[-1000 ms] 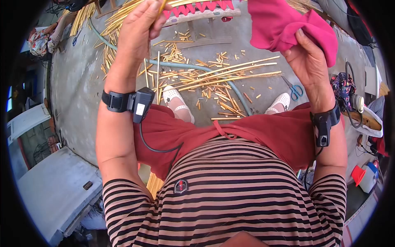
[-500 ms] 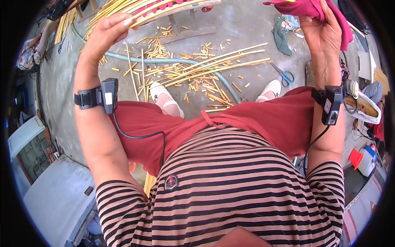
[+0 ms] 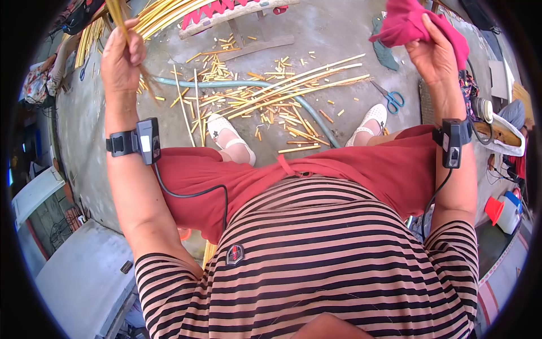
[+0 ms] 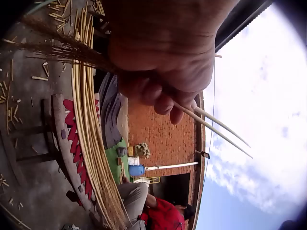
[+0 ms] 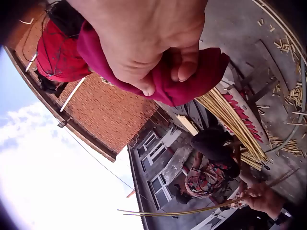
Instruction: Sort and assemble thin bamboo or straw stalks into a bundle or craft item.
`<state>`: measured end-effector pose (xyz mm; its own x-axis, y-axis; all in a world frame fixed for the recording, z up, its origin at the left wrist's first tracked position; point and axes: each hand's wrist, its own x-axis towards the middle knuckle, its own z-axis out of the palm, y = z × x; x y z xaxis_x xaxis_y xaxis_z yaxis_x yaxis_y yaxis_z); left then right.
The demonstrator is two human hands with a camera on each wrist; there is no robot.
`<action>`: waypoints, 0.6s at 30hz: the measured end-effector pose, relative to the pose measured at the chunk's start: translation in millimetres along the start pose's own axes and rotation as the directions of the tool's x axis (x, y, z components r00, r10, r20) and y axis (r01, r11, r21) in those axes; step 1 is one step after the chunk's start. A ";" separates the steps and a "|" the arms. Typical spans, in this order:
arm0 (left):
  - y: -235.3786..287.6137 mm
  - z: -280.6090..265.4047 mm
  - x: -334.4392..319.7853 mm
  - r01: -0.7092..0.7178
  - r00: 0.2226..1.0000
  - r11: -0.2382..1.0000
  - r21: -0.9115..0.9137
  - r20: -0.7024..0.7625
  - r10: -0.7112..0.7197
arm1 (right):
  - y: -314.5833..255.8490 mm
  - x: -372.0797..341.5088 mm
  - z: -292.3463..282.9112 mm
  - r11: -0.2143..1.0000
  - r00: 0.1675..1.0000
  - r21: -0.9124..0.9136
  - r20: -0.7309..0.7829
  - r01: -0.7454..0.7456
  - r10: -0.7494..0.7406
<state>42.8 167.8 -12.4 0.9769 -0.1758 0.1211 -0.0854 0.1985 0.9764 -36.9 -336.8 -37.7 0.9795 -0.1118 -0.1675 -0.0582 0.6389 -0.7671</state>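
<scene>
Stalks, thin and yellow-brown with brushy ends, are up in the air in the person's left hand, whose fingers curl round them. Two bare tips poke out past the fingers in the left wrist view. The right hand pinches a soft, dark pink cloth between its thumb and fingers, also up in the air.

A big pile of long yellow stalks lies along a worn wooden bench, by a strip of red zigzag cloth on its edge. Lots of short cut yellow bits are scattered on the grey floor near the bench's legs. A light blue hose runs through them. Scissors with blue handles lie just beside the person's right white shoe. A dark green rag lies on the floor too, near the scissors.
</scene>
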 end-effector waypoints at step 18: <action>14.8 17.7 13.4 0.042 0.904 0.729 0.683 0.284 -0.319 | -55.7 9.5 33.8 0.953 0.956 0.080 -0.027 0.293 -0.292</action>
<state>51.2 151.3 6.9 0.8551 -0.4961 -0.1507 -0.1548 -0.5217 0.8389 -17.8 -347.8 24.4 0.9482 -0.3143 0.0468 0.2472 0.6371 -0.7300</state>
